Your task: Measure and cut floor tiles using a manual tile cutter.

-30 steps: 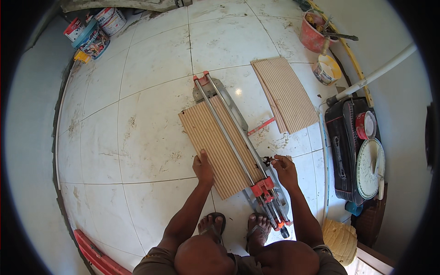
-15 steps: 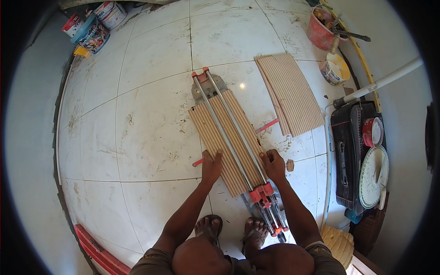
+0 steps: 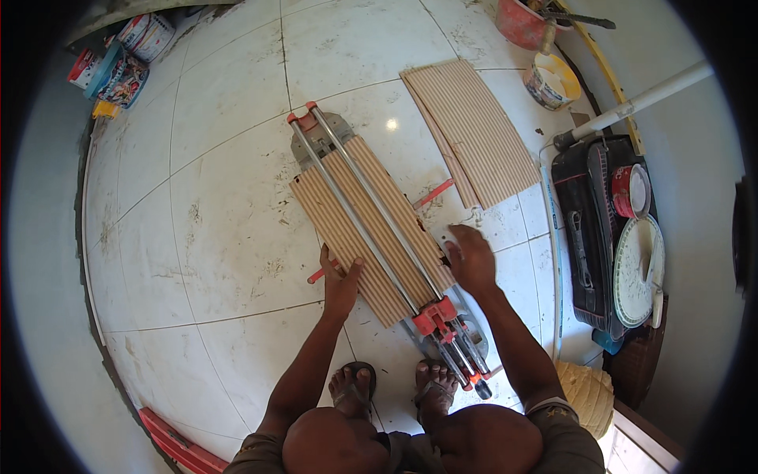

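On the cutter (image 3: 434, 320), the tile (image 3: 373, 221) could be skewed by nudging: left hand (image 3: 340, 292) half-open on it, right hand's (image 3: 473, 262) grip unclear.

Left sleeve (image 3: 257, 452), lower left of centre: short, dull olive-brown cloth, a small pale mark showing. Right sleeve (image 3: 564, 434), lower right of centre: same cloth, pale star-like marks near the hem. Left hand (image 3: 341, 288) and right hand (image 3: 471, 261), mid-frame: both bare, as are the forearms (image 3: 513, 340) up to the cloth. Left knee (image 3: 335, 446) and right knee (image 3: 489, 442), bottom centre: bare, rounded. Dark garment (image 3: 410, 456) between them; I cannot make out its cut. Left sandal (image 3: 369, 374), lower centre: open-toed, dark-soled. Right sandal (image 3: 427, 389), beside it: open-toed, greyish strap across the foot.
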The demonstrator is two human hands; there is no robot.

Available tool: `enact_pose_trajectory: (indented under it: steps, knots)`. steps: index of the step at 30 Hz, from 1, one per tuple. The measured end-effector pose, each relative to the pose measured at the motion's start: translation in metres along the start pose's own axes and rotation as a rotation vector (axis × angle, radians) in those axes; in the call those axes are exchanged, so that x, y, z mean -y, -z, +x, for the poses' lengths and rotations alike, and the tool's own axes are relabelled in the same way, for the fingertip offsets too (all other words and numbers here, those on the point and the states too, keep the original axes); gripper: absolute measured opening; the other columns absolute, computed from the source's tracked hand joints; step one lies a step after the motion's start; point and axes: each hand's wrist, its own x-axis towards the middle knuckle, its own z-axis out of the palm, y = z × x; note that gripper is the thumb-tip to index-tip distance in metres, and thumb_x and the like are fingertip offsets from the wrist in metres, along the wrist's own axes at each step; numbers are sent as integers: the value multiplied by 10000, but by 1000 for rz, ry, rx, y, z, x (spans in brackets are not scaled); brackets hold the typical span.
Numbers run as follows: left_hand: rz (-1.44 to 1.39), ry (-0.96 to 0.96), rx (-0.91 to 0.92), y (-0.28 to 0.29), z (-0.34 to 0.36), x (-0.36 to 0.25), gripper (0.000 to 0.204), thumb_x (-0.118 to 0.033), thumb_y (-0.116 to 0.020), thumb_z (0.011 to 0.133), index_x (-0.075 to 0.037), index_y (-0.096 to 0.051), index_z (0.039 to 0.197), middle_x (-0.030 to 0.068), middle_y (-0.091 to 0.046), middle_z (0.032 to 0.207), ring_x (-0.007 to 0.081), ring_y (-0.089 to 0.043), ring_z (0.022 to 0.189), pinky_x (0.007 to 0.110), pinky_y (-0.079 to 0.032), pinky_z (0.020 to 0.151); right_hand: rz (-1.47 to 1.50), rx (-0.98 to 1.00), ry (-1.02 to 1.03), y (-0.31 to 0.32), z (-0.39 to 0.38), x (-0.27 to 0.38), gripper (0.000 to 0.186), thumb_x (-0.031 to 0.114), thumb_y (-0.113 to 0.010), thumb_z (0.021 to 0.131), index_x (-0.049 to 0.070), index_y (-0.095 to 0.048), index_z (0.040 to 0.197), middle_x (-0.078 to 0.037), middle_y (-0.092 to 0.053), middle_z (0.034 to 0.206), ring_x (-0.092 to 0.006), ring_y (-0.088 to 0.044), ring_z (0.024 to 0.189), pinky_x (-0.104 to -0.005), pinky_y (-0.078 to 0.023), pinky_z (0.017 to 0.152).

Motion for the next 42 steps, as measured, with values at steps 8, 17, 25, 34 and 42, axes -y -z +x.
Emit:
enact_pose_trajectory:
  steps: [8,17,25,34,42]
  knots:
    - [61,-92,81,-1,-10,-1,1081,-247,-725,956,-74,114,1615,256,-299,1574,318,-553,1254,383,-522,986,-337,326,336,-44,42,-13,670,476,-419,1042,123,-295,1597,-155,-283,1651,-388,-162,1550,-596,-104,1240]
    - [114,-100,33,-10,-12,-4,1013,-202,-715,958,-78,33,1630,258,-261,1596,328,-529,1273,398,-509,999,-307,198,413,-72,90,1,635,470,-413,1048,131,-336,1579,-127,-282,1654,-365,-160,1551,-572,-116,1251]
    - [121,-136,17,-8,-15,-6,996,-201,-707,964,-81,23,1632,268,-264,1596,340,-516,1294,419,-493,1021,-338,617,328,31,-76,-38,671,438,-415,1053,69,-269,1593,-138,-222,1675,-408,-130,1552,-580,-116,1246]
    - [99,-122,23,-6,-9,3,1019,-232,-714,962,-76,42,1629,264,-250,1602,336,-530,1278,403,-524,975,-197,276,235,26,-28,-1,593,305,-577,1000,47,-419,1510,-174,-326,1620,-401,-254,1517,-585,-265,1199]
    - [126,-120,7,-8,-12,0,1015,-222,-717,960,-71,32,1628,263,-302,1578,322,-557,1245,390,-523,974,-4,175,231,-75,94,25,481,149,-618,955,19,-527,1409,-162,-517,1478,-351,-512,1336,-444,-448,1091]
